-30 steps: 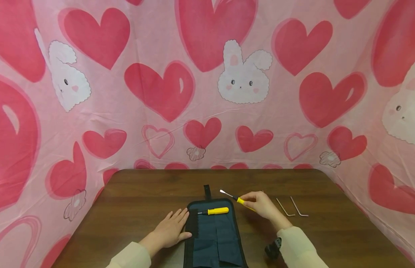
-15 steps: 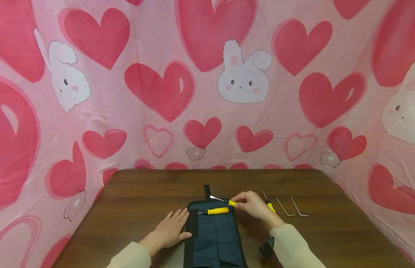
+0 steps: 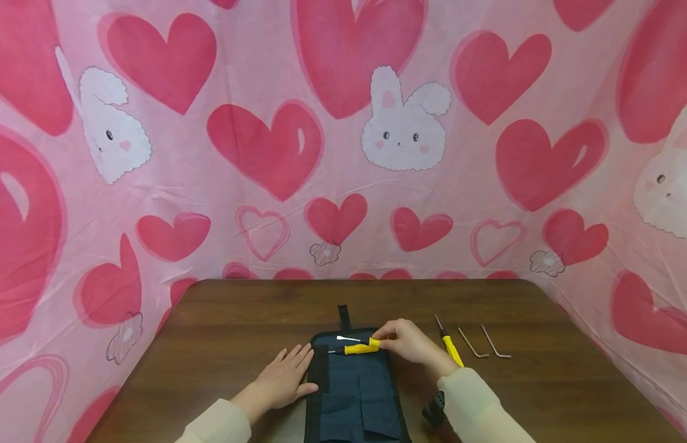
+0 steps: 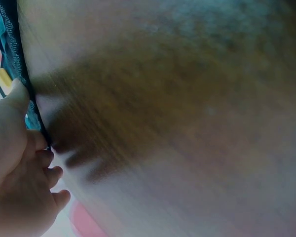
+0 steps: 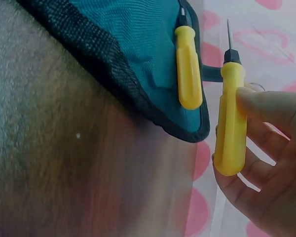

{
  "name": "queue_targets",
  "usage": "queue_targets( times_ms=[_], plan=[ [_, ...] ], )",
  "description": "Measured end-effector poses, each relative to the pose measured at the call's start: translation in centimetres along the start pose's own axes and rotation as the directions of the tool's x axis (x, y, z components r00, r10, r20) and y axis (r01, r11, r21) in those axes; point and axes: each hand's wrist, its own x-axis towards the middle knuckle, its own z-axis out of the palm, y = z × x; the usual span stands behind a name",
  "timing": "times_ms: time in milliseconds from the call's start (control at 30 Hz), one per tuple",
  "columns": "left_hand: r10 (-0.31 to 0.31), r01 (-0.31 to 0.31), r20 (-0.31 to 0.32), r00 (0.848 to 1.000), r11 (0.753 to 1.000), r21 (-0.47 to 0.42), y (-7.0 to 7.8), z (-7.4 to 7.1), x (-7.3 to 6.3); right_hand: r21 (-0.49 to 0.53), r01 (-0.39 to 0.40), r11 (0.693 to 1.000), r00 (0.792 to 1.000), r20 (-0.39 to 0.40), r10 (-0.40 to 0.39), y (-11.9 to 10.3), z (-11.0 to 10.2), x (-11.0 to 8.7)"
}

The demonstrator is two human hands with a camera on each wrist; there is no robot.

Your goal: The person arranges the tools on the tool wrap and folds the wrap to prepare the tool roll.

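My right hand (image 3: 412,343) pinches a flat-blade screwdriver by its yellow handle (image 5: 231,123) over the far end of the dark blue tool pouch (image 3: 343,375). The blade points left, just beyond a second yellow screwdriver (image 3: 361,349) that lies across the pouch. In the right wrist view the held screwdriver appears raised above the pouch. With fingers extended, my left hand (image 3: 282,378) rests flat against the pouch's left edge, and the left wrist view has its thumb near that black edging. A third yellow screwdriver (image 3: 451,352) lies on the table, right of my right hand.
Two L-shaped hex keys lie side by side at the right, a nearer-in hex key (image 3: 472,343) and an outer hex key (image 3: 493,343). A black strap (image 3: 343,316) extends from the pouch's far end. Pink heart-patterned cloth hangs behind the wooden table (image 3: 227,326).
My right hand has moved left with the screwdriver, from beside the pouch to over its far end. The third screwdriver has come into full view. My left hand has stayed put.
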Motion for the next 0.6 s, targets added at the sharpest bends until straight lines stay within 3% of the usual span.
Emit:
queue_targets(
  times_ms=[600],
  plan=[
    [-0.005,0.005,-0.011,1.000,1.000,-0.002,0.1,0.0,-0.1,-0.095,0.019,0.995,0.998,0.065,-0.013,-1.0,1.3,0.5]
  ],
)
